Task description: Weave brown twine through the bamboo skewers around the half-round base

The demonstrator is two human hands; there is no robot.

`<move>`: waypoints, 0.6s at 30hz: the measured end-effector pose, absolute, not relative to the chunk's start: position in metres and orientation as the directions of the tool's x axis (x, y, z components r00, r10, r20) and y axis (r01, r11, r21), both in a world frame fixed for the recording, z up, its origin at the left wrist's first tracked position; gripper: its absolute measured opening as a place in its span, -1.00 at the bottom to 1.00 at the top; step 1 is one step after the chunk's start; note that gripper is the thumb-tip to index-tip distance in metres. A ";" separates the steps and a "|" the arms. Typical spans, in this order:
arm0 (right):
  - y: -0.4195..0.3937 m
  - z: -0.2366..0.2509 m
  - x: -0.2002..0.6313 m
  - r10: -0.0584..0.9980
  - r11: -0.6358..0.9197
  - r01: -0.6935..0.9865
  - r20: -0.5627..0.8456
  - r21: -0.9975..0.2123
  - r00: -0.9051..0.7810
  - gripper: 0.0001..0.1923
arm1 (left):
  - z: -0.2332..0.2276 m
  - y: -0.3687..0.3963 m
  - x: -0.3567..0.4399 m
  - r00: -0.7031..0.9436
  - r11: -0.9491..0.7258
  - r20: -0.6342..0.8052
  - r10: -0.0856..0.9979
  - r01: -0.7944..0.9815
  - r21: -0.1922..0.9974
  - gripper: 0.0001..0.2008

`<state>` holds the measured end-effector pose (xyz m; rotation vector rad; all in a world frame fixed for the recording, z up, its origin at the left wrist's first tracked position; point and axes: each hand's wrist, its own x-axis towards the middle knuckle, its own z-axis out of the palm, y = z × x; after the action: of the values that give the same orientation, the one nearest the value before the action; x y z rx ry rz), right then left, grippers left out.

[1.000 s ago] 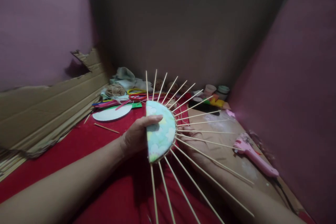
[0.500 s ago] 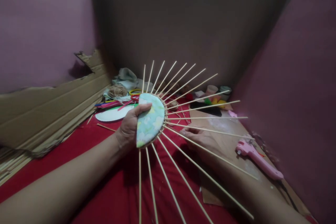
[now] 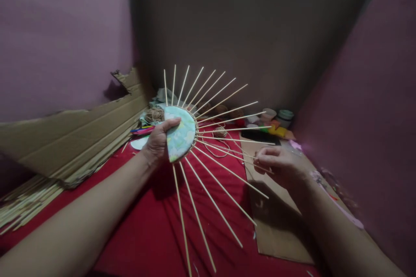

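Left hand [image 3: 158, 142]: raised above the red cloth-covered surface [image 3: 156, 225], grip closed on the half-round disc covered in pale blue-green patterned paper [image 3: 180, 135]; thumb lies across the disc's face, fingers hidden behind it. The disc is held upright in the air near frame centre, flat edge toward the palm.

Thin light wooden sticks [image 3: 214, 95]: fixed around the disc's curved rim, fanning out from about 12 o'clock round to 6 o'clock. The lower ones reach down over the red cloth.

Right hand [image 3: 280, 165]: at 3 o'clock from the disc, well apart from it, fingers pinched narrowly together at the tips of the sticks that point toward it. Whether they hold a stick or a strand of the thin tan twine [image 3: 218, 150] cannot be told. The twine loops loosely between disc and hand.

Flat brown cardboard sheet [image 3: 279, 233]: lies on the surface beneath the right hand and forearm.

Torn corrugated cardboard panel [image 3: 74, 138]: leans at 9 o'clock, along the left edge of the surface.

Ball of tan twine [image 3: 154, 115]: at 11 o'clock from the disc, behind it on the surface.

Small round paint pots [image 3: 279, 117]: at 2 o'clock, at the far edge, beside assorted coloured craft scraps.
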<state>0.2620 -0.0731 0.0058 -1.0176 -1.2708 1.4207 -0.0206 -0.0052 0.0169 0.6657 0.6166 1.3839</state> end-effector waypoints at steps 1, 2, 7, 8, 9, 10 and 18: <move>-0.073 0.006 0.263 0.974 0.005 -0.134 0.035 -0.991 -0.224 -0.79 | 0.018 -0.004 -0.023 0.091 0.051 0.013 0.996 -0.667 0.743 -0.66; -0.073 0.006 0.263 0.972 0.021 -0.146 0.055 -0.989 -0.230 -0.80 | 0.019 -0.003 -0.025 0.091 0.034 0.036 0.995 -0.665 0.746 -0.66; -0.074 0.010 0.263 0.983 0.049 -0.064 0.060 -0.997 -0.171 -0.81 | 0.024 -0.004 -0.028 0.106 0.031 0.052 0.993 -0.658 0.752 -0.69; -0.075 0.012 0.264 0.987 0.059 -0.014 0.061 -0.998 -0.150 -0.81 | 0.025 -0.005 -0.027 0.103 0.038 0.040 0.994 -0.657 0.753 -0.69; -0.075 0.014 0.265 0.989 0.075 0.047 0.068 -0.996 -0.132 -0.80 | 0.025 -0.005 -0.027 0.097 0.039 0.033 0.995 -0.657 0.753 -0.69; -0.076 0.015 0.266 0.990 0.096 0.109 0.083 -0.989 -0.115 -0.80 | 0.026 -0.005 -0.026 0.092 0.036 0.033 0.995 -0.658 0.752 -0.69; -0.077 0.022 0.277 0.977 0.182 0.323 0.134 -0.929 -0.164 -0.78 | 0.029 -0.003 -0.028 0.051 0.039 -0.005 0.999 -0.690 0.723 -0.72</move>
<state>0.2772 -0.0773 0.0225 -1.2592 -1.6379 1.0050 -0.0276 -0.0029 0.0294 0.6390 0.6149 1.4272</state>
